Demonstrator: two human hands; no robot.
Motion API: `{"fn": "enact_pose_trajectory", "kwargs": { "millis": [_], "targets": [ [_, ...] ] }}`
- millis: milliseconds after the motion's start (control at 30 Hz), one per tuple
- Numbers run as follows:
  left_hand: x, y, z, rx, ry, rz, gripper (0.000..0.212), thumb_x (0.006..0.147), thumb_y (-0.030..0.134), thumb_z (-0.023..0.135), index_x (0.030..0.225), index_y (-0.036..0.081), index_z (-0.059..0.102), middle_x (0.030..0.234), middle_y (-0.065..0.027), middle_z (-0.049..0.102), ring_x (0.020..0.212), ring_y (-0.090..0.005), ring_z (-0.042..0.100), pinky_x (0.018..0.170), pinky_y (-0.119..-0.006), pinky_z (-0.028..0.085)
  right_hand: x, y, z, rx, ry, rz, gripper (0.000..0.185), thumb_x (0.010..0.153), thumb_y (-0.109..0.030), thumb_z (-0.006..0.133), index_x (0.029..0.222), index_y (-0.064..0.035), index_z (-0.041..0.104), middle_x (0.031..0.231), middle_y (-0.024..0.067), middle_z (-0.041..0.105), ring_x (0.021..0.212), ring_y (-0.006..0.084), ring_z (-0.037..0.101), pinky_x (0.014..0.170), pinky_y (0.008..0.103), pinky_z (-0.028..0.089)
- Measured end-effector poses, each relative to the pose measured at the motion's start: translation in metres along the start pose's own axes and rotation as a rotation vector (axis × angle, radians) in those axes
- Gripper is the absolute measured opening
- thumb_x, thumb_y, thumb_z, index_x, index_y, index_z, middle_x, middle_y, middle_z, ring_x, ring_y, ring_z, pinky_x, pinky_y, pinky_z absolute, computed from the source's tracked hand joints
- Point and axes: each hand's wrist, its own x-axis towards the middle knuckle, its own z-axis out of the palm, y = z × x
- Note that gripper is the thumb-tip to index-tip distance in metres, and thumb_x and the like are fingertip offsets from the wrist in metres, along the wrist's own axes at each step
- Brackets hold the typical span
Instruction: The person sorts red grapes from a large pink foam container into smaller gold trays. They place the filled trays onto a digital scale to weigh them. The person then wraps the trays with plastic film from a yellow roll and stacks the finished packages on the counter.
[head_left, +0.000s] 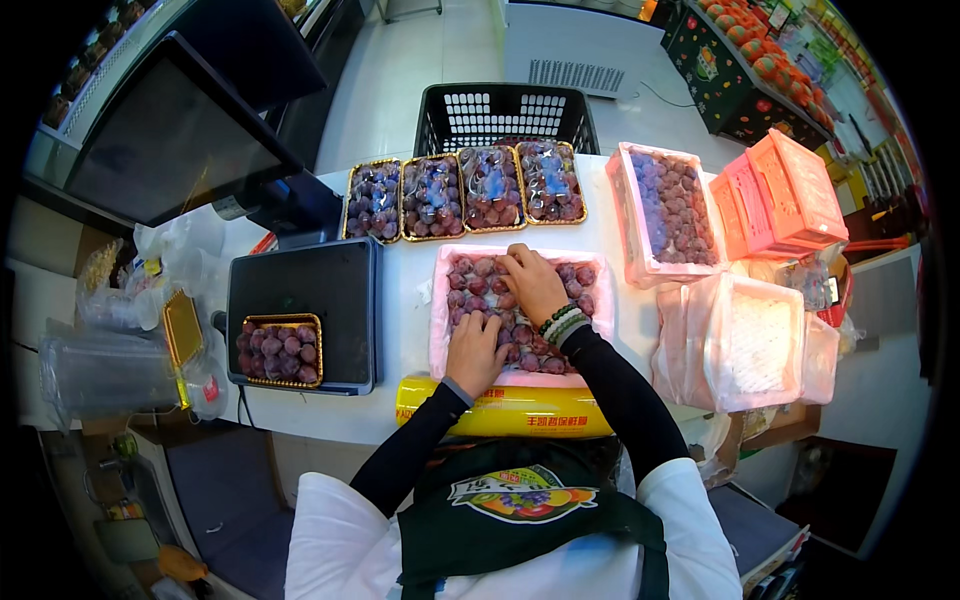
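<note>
Dark red plums, a single layer (530, 362) of them showing, fill a crate lined with pink film (439, 330) in front of me. Over the lower left of the crate is my left hand (475, 355), its bent fingers resting among the fruit. My right hand (534, 285) reaches to the crate's upper middle, fingertips down on the plums. Whether either hand grips a plum is hidden under the fingers. On the scale (300, 281) to the left sits a gold-rimmed tray of plums (279, 352) with no visible film over it.
Several film-wrapped plum trays (491, 187) line the counter's far edge, with a black basket (506, 112) beyond. A yellow cling-film roll (517, 409) lies nearest me. Right stand a fuller fruit crate (675, 206), stacked lined crates (765, 345) and coral crates (795, 195). A monitor (176, 135) rises left.
</note>
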Motion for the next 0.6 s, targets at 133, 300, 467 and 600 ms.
{"fn": "enact_pose_trajectory", "kwargs": {
  "millis": [133,300,467,600],
  "targets": [
    [-0.002,-0.002,-0.005,-0.171,0.11,-0.039,0.035,0.072,0.004,0.072,0.103,0.003,0.056,0.098,-0.0166,0.052,0.093,-0.0358,0.054,0.08,-0.039,0.047,0.001,0.001,-0.006,-0.107,-0.118,0.017,0.033,0.078,-0.011,0.066,0.11,-0.0068,0.058,0.102,0.0103,0.053,0.091,0.0287,0.06,0.08,0.0395,0.05],
    [-0.006,-0.017,-0.043,-0.321,0.253,-0.149,0.035,0.074,-0.002,0.069,0.106,0.002,0.056,0.1,-0.0146,0.053,0.089,-0.0311,0.059,0.076,-0.034,0.051,0.004,-0.008,-0.011,-0.103,-0.129,-0.012,0.031,0.077,-0.011,0.066,0.107,-0.0079,0.058,0.1,0.0095,0.054,0.09,0.0284,0.062,0.078,0.0387,0.05],
    [-0.023,-0.03,-0.06,-0.33,0.05,-0.102,0.028,0.075,-0.004,0.067,0.102,0.002,0.059,0.099,-0.0129,0.054,0.082,-0.0263,0.06,0.074,-0.033,0.05,0.019,-0.002,-0.016,-0.236,-0.286,0.007,0.024,0.078,-0.015,0.068,0.1,-0.0079,0.062,0.091,0.0065,0.061,0.077,0.028,0.066,0.074,0.0409,0.052],
    [-0.027,-0.028,-0.059,-0.184,-0.058,-0.034,0.026,0.075,0.001,0.067,0.1,0.004,0.06,0.094,-0.0118,0.055,0.082,-0.029,0.058,0.075,-0.04,0.047,0.024,-0.021,-0.015,-0.406,-0.34,-0.056,0.023,0.076,-0.015,0.069,0.095,-0.0025,0.061,0.096,0.011,0.058,0.08,0.0241,0.066,0.071,0.0354,0.051]
  ]
}}
